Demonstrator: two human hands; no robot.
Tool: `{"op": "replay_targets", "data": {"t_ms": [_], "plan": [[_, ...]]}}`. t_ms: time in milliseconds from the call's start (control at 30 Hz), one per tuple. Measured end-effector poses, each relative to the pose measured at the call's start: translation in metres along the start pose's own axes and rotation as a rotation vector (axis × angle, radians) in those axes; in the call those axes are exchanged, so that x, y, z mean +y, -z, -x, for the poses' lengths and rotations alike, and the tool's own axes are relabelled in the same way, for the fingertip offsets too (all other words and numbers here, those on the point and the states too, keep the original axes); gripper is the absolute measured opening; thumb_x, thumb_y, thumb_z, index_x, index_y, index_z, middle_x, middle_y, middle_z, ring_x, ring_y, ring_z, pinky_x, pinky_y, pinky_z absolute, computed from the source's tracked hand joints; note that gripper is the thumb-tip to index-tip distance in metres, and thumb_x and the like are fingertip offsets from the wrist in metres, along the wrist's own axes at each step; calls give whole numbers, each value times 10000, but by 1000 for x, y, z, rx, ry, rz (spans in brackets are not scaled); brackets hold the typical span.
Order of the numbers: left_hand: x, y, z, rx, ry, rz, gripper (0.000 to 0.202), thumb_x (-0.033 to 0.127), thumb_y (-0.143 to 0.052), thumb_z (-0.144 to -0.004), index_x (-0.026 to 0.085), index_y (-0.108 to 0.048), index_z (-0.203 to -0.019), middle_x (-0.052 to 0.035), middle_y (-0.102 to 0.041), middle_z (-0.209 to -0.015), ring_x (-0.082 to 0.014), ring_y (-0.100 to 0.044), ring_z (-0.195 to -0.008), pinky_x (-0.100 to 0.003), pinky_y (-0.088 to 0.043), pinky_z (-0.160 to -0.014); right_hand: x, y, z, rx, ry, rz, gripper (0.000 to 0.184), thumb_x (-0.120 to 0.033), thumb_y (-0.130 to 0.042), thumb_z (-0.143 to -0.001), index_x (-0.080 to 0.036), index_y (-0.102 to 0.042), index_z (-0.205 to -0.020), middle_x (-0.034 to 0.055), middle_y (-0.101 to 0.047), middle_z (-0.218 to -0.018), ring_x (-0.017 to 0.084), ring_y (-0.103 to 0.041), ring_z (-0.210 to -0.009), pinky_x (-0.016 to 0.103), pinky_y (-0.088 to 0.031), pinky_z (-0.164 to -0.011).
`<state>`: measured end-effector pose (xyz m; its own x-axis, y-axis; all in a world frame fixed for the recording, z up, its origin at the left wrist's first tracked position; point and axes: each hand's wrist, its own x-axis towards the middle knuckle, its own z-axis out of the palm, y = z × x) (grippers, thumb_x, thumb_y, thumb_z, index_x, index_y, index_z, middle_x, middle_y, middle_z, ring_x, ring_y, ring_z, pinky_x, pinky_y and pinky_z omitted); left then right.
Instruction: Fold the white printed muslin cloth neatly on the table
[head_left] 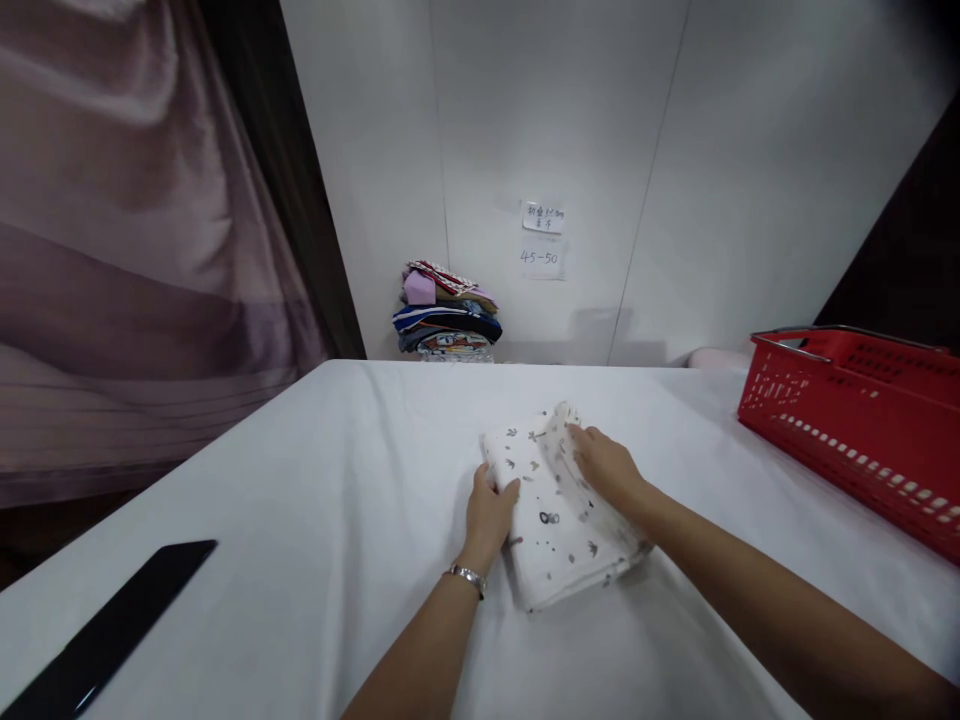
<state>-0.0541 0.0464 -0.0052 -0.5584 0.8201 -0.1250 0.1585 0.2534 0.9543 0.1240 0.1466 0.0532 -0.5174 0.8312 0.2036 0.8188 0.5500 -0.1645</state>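
Note:
A folded white cloth with small dark prints lies in the middle of the white table. My left hand grips the cloth's left edge, thumb on top and fingers curled under. My right hand rests on the cloth's upper right part, with the fingers closed on a raised fold near the far corner. A silver bracelet sits on my left wrist.
A red plastic basket stands at the table's right edge. A stack of folded colourful clothes sits against the far wall, under two paper notes. A flat black object lies at the near left. A pinkish curtain hangs left.

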Motion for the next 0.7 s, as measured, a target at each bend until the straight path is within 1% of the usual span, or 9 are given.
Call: {"op": "replay_targets", "data": {"t_ms": [67,100,167,233,300,400,567,633,700], "plan": [[1,-3,3,4,-9,33,684,412,-586,-779,214,-294,-1364,-88,-609,-1037,-176,-607,-757,-245,-481,-537,-24,2,6,-12,120,155,476,-126,-384,-846,-188,-397,-1318,126,-557,-1095,236,-538,-934,298,-415,-703],[1,-4,5,4,-24,47,691,423,-578,-783,224,-279,-1373,-86,-604,-1035,-169,-604,-736,-235,-473,-513,-35,2,10,-15,177,200,471,-117,-383,-847,-193,-396,-1312,124,-553,-1086,235,-531,-931,291,-409,-686],[2,-6,8,5,-68,69,685,430,-566,-793,238,-267,-1379,-76,-602,-1017,-151,-594,-706,-224,-468,-510,-53,1,16,-24,271,237,455,-118,-393,-850,-204,-393,-1297,116,-548,-1070,232,-523,-925,286,-404,-674],[4,-7,11,9,-99,82,670,434,-561,-797,247,-276,-1374,-63,-602,-985,-138,-584,-687,-221,-471,-527,-65,0,22,-38,319,237,454,-124,-401,-854,-220,-374,-1297,106,-546,-1057,225,-525,-908,286,-402,-671],[7,-7,15,12,-104,104,664,436,-567,-792,254,-290,-1367,-52,-600,-963,-126,-572,-662,-214,-468,-521,-73,1,25,-51,318,228,451,-137,-391,-867,-231,-353,-1307,99,-547,-1050,217,-534,-890,287,-400,-669],[12,-7,22,-12,-95,192,663,417,-565,-796,258,-277,-1373,-50,-596,-972,-105,-557,-622,-183,-446,-463,-76,6,26,-81,271,211,434,-158,-374,-879,-231,-358,-1307,96,-556,-1048,209,-550,-874,284,-399,-667],[20,-10,33,-102,-76,349,662,376,-554,-798,298,-240,-1376,-81,-558,-1164,-106,-571,-639,-167,-430,-391,-73,20,27,-110,219,127,468,-171,-391,-856,-224,-371,-1320,97,-569,-1079,208,-568,-913,280,-399,-700],[21,-11,36,-145,-73,383,677,357,-560,-789,295,-235,-1379,-95,-529,-1233,-118,-591,-691,-174,-454,-419,-71,25,29,-119,189,85,465,-222,-392,-868,-218,-372,-1332,103,-577,-1076,218,-572,-928,295,-406,-728],[21,-11,39,-181,-78,422,704,329,-576,-770,277,-240,-1386,-113,-493,-1290,-142,-608,-809,-185,-495,-509,-70,29,32,-121,159,49,491,-331,-407,-877,-208,-361,-1350,119,-581,-1082,240,-570,-956,319,-413,-763]]}}
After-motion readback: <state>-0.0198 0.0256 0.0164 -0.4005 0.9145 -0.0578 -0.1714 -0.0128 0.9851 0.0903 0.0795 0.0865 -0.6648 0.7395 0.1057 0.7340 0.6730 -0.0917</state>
